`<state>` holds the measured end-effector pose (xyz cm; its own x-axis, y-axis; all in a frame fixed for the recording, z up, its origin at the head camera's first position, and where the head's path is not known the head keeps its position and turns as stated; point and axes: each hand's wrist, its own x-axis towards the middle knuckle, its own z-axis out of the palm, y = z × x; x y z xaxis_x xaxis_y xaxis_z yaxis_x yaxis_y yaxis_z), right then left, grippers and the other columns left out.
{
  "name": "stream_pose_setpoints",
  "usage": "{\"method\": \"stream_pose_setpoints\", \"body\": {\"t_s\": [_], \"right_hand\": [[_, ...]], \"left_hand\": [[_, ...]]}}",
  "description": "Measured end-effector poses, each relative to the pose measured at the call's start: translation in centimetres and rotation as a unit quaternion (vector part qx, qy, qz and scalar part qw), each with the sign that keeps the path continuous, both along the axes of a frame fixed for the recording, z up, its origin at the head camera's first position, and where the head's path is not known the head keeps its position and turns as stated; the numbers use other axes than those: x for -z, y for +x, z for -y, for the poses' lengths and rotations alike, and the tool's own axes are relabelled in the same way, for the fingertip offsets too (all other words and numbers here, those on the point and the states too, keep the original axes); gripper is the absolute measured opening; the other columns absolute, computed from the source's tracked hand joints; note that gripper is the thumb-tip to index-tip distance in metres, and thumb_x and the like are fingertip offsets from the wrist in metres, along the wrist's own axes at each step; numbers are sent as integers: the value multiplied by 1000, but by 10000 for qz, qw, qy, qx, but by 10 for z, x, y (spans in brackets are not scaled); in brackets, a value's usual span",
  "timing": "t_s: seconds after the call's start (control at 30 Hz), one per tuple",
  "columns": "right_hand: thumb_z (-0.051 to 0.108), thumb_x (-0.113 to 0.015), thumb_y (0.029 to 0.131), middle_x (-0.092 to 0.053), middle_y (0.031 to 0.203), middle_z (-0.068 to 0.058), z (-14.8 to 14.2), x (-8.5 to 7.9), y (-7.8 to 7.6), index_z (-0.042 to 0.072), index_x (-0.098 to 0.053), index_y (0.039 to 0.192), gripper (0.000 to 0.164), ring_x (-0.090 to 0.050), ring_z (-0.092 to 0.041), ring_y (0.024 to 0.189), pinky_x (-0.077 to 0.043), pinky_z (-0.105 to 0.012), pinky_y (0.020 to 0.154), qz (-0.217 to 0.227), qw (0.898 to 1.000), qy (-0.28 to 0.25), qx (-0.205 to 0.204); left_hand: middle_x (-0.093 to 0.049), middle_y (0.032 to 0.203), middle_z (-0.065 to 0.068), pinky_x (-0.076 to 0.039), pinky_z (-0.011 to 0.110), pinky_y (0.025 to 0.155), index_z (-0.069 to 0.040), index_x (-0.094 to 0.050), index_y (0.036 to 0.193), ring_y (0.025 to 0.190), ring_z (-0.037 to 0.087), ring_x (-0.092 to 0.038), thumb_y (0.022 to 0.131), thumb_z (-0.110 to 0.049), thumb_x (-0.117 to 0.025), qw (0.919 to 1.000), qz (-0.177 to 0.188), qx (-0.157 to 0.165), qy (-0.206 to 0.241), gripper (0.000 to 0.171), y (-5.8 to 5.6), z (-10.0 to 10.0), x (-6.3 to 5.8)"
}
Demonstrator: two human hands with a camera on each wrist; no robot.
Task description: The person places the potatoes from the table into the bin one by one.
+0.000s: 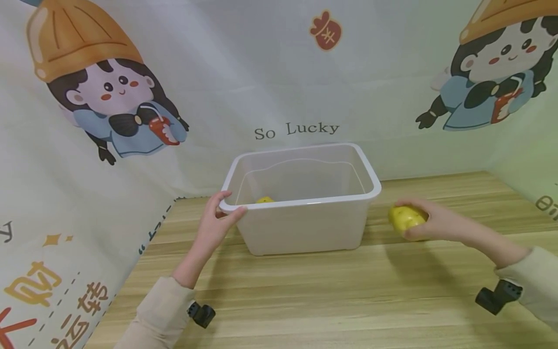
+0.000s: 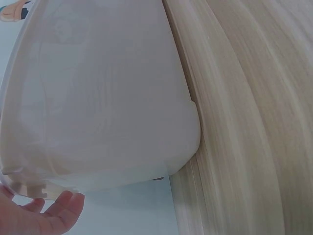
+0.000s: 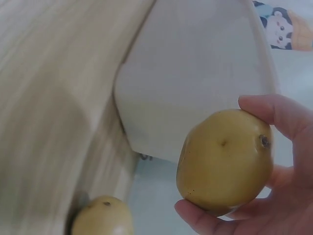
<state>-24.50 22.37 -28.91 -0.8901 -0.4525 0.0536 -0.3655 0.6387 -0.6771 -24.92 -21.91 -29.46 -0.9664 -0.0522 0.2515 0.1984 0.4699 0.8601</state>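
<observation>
A white plastic bin (image 1: 305, 225) stands upright on the wooden table. My left hand (image 1: 214, 225) grips its rim at the front left corner, thumb along the front and fingers round the side. To the right of the bin, my right hand (image 1: 442, 223) holds a smooth yellow potato (image 3: 222, 161) between thumb and fingers, apart from the bin wall. A second potato (image 3: 103, 216) rests on the table, below the held one. Inside the bin, a bit of another yellow thing (image 1: 264, 199) shows over the front rim; the rest is hidden by the wall.
Behind the bin hangs a printed cloth (image 1: 296, 87) with cartoon figures and lettering, and it also runs along the left and right sides. Wooden table (image 1: 305, 295) surface extends in front of the bin. Each sleeve carries a small black camera (image 1: 498, 296) at the wrist.
</observation>
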Motion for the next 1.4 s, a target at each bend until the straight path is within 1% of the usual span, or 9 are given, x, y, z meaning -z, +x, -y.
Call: {"method": "stream_pose_setpoints", "body": {"t_s": [0.13, 0.33, 0.43, 0.53, 0.7, 0.83, 1.0, 1.17, 1.4], "right_hand": [[19, -69, 75, -51, 102, -15, -2, -11, -4, 1, -41, 130, 65, -47, -22, 83, -42, -31, 65, -105, 9998, 119, 132], [22, -67, 77, -49, 111, -18, -4, -28, -8, 2, -35, 135, 70, -49, -23, 87, -44, -31, 66, 72, 9994, 262, 202], [22, -66, 78, -49, 114, -20, -5, -37, -10, 1, -34, 136, 69, -50, -25, 90, -44, -32, 67, 70, 9992, 318, 235], [23, -66, 79, -49, 116, -20, -4, -46, -12, 3, -34, 136, 68, -50, -28, 93, -44, -33, 68, -54, 9986, 440, 297], [25, -64, 81, -49, 115, -18, -2, -61, -17, 6, -32, 137, 68, -47, -29, 95, -42, -33, 69, -131, 9977, 583, 308], [24, -63, 81, -48, 113, -17, 3, -75, -20, 7, -31, 138, 68, -46, -28, 93, -41, -33, 68, -137, 9977, 609, 268], [23, -64, 81, -48, 113, -16, 15, -88, -24, 8, -33, 137, 66, -46, -27, 92, -42, -35, 68, -222, 9975, 631, 247], [22, -65, 81, -48, 115, -16, 26, -99, -32, 8, -36, 136, 64, -45, -27, 93, -40, -34, 69, -316, 9973, 644, 185], [20, -65, 79, -47, 115, -16, 40, -109, -43, 10, -35, 137, 65, -44, -28, 94, -40, -36, 71, -174, 9970, 738, 121]], "left_hand": [[-32, 139, 11, -44, 24, 74, -6, -37, 135, 95, 25, -50, 86, -23, -63, 10000, -11, 18, -16, 58, 0, 0, 0], [-32, 139, 11, -44, 24, 74, -6, -37, 135, 95, 25, -49, 86, -23, -64, 10000, 4, 13, -7, 58, 1, 0, -1], [-32, 139, 11, -44, 24, 74, -7, -36, 135, 96, 25, -49, 86, -23, -63, 10000, 29, 14, -2, 58, 1, 0, -2], [-32, 139, 11, -44, 24, 74, -7, -36, 135, 96, 25, -50, 86, -24, -63, 10000, 37, 19, -20, 59, 1, 0, -2], [-31, 140, 11, -45, 24, 74, -7, -35, 136, 96, 25, -50, 87, -26, -63, 10000, 45, 55, -4, 60, 1, 0, -3], [-30, 141, 11, -45, 24, 74, -8, -35, 137, 97, 25, -50, 87, -27, -63, 10000, 51, 72, 35, 61, 1, 0, -3], [-31, 140, 11, -45, 24, 74, -8, -35, 137, 97, 26, -49, 86, -27, -63, 9999, 44, 77, 64, 61, 1, 0, -2], [-30, 141, 10, -44, 25, 74, -8, -35, 137, 98, 26, -49, 86, -28, -64, 9999, 48, 74, 60, 62, 1, 0, -1], [-29, 142, 10, -44, 25, 74, -9, -35, 137, 100, 28, -49, 86, -27, -64, 9999, 62, 73, 88, 61, 3, -1, -1]]}}
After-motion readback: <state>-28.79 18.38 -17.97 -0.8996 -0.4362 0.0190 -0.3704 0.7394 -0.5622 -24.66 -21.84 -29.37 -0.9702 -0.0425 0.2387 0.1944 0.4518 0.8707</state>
